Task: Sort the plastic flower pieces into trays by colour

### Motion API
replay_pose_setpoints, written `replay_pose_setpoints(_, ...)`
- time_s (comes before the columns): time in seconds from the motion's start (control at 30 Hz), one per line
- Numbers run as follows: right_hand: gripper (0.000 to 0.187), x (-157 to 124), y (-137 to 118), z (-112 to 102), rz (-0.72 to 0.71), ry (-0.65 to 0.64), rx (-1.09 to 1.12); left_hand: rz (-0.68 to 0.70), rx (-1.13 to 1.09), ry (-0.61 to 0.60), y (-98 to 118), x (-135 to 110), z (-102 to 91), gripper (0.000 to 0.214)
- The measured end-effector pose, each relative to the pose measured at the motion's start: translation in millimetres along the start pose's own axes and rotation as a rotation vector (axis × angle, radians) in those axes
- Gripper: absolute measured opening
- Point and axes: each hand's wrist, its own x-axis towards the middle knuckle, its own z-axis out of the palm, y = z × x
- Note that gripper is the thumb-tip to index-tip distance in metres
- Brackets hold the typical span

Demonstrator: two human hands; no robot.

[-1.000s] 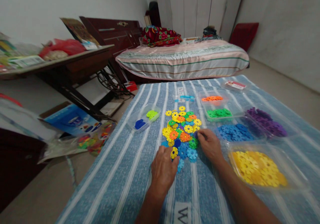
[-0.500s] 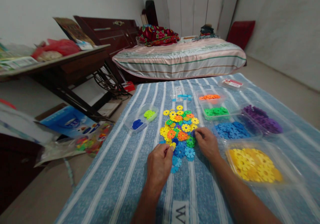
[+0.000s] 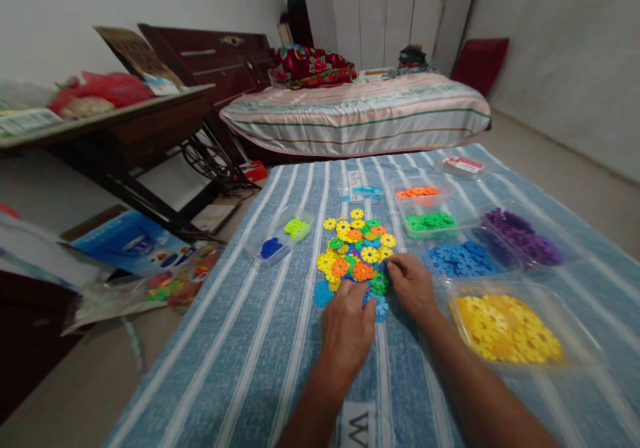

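Note:
A mixed pile of flower-shaped plastic discs (image 3: 363,271) in yellow, orange, green and blue lies at the middle of the cloth. Over its near edge reaches my left hand (image 3: 346,325), thumb apart from the fingers; the fingertips are partly hidden and no disc shows in them. Light blue discs (image 3: 324,293) lie just left of it. At the pile's right side, my right hand (image 3: 414,287) is closed in a pinch on a dark blue disc (image 3: 384,266), mostly covered by the fingertips.
Clear tubs hold sorted discs: yellow (image 3: 505,331), blue (image 3: 463,259), purple (image 3: 520,238), green (image 3: 430,221) and orange (image 3: 417,192) on the right. A left tub (image 3: 255,238) has dark blue and lime ones. Beyond the striped cloth (image 3: 240,341) stands a bed (image 3: 360,115).
My left hand has moved right over the pile's near blue discs, and the yellow disc it pinched is no longer seen in it. My right hand stays nearly still.

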Motion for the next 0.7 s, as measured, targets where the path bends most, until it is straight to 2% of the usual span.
replay_pose_setpoints(0.07,0.02,0,-2,0,-0.003,0.003,-0.001,-0.085,0.163,-0.056,-18,2,-4.9,0.02)
replay_pose_setpoints(0.13,0.02,0,-2,0,-0.006,0.009,0.011,-0.114,0.244,-0.107,-26,3,-7.6,0.024)
replay_pose_setpoints(0.33,0.02,2,-2,1,-0.007,0.004,0.01,-0.074,0.277,-0.109,-25,2,-4.6,0.02)
replay_pose_setpoints(0.53,0.019,5,-4,3,-0.009,0.014,-0.014,-0.08,0.126,-0.043,-37,6,-1.7,0.005)
replay_pose_setpoints(0.7,0.018,5,-2,4,-0.006,0.012,-0.007,-0.179,-0.104,-0.06,-43,10,-4.8,0.015)
